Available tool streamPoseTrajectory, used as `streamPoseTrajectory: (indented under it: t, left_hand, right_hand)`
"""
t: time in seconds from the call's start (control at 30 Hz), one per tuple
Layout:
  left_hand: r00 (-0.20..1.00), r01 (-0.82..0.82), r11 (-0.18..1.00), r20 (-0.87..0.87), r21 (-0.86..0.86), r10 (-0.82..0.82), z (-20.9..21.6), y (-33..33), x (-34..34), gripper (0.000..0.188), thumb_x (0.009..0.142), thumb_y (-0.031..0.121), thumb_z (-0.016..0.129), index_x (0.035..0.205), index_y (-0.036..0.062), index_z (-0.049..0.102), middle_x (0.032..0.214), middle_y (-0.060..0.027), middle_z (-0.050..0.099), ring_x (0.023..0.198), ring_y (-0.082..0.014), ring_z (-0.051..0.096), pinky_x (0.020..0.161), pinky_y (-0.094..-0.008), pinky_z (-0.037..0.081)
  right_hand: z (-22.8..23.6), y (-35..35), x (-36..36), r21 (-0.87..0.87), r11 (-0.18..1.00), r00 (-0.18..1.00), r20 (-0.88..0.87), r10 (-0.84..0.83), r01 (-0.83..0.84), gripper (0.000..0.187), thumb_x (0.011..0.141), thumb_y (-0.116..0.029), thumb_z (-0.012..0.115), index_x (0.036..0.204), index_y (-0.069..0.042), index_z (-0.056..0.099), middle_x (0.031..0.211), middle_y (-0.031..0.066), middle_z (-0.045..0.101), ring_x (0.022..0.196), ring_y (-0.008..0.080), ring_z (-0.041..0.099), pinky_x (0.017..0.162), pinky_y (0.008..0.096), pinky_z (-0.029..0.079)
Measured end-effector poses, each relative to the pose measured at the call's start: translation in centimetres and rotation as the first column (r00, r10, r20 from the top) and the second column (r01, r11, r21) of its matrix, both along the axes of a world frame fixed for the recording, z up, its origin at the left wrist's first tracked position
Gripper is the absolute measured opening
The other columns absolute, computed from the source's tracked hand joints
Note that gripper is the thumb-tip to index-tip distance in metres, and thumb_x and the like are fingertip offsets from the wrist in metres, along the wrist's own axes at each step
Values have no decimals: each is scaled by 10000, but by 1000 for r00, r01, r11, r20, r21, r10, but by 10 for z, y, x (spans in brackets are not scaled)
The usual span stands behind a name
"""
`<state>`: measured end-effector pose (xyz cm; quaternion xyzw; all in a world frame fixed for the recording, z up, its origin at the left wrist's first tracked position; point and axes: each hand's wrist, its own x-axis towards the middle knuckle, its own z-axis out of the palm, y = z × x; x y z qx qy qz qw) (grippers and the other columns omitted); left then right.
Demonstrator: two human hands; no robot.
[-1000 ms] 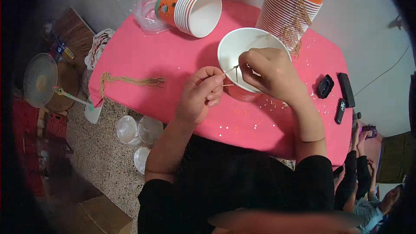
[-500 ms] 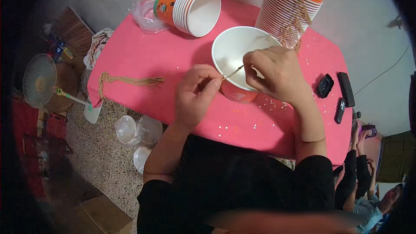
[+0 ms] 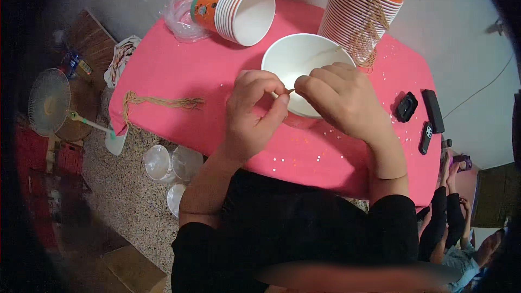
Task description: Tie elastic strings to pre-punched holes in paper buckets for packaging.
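Observation:
In front of me an open white paper bucket (image 3: 278, 57) with a red-orange outside stands on the pink tablecloth. Over its near rim, my left hand (image 3: 249, 111) and my right hand (image 3: 347, 100) meet. Both are closed in a pinch on a short piece of tan cord (image 3: 290, 91), only a bit of which shows between the fingertips. More cords (image 3: 163, 100) lie bundled at the table's left. Others (image 3: 362, 46) hang down the side of a tall upside-down stack of orange buckets (image 3: 344, 13). A second stack (image 3: 254, 16) lies on its side at the back.
A clear plastic bag (image 3: 182, 24) is behind the lying stack. At right are a black tray (image 3: 406, 107), a long black box (image 3: 433, 111) and a remote (image 3: 426, 138). White dots (image 3: 319, 159) are scattered about. A fan (image 3: 50, 102) and bins (image 3: 187, 163) stand left; a person (image 3: 461, 263) sits right.
My hands have drawn closer together, so less cord shows between them. The left hand has shifted slightly right and up, and the right hand's fingers now point more toward the left.

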<state>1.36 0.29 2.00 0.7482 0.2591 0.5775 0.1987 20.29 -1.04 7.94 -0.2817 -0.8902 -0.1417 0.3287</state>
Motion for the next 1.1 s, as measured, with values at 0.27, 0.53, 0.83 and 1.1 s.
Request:
streamPoseTrajectory:
  t: [0.27, 0.53, 0.83, 1.1]
  left_hand:
    - [987, -77, 997, -147, -33, 71, -13, -1, -9, 182, 738, -16, 678, 871, 69, 588, 1165, -107, 532, 1033, -260, 507, 903, -373, 405]
    - [980, -64, 998, -187, -1, 62, -18, 0, -13, 217, 731, 0, 686, 919, 76, 606, 1208, -114, 527, 1034, -272, 504, 910, -391, 406]
    - [926, -10, 997, -375, 72, 37, -14, 13, -29, 382, 696, -7, 707, 1048, 89, 593, 1269, -125, 520, 994, -251, 515, 876, -356, 421]
    - [977, 206, 810, 159, -549, -141, -17, 22, -45, 201, 848, 16, 658, 1022, 32, 558, 829, 4, 573, 669, -57, 497, 569, -184, 383]
  right_hand:
    - [19, 4, 32, 152, 976, 968, -220, -120, 156, 187, 731, -61, 643, 908, -68, 584, 740, 86, 599, 674, 281, 618, 592, 379, 481]
    - [21, 5, 43, -86, 984, 920, -350, -178, 158, 156, 789, -10, 658, 929, -43, 598, 783, 112, 624, 701, 305, 626, 598, 356, 493]
    - [33, -10, 52, -369, 927, 912, -400, -87, -74, 91, 831, 1, 644, 918, 5, 615, 790, 81, 633, 675, 166, 610, 596, 282, 474]
    - [41, -12, 69, -288, 923, 901, -418, 118, -254, 101, 779, -7, 694, 856, 11, 632, 820, 75, 656, 699, 171, 611, 624, 282, 468]
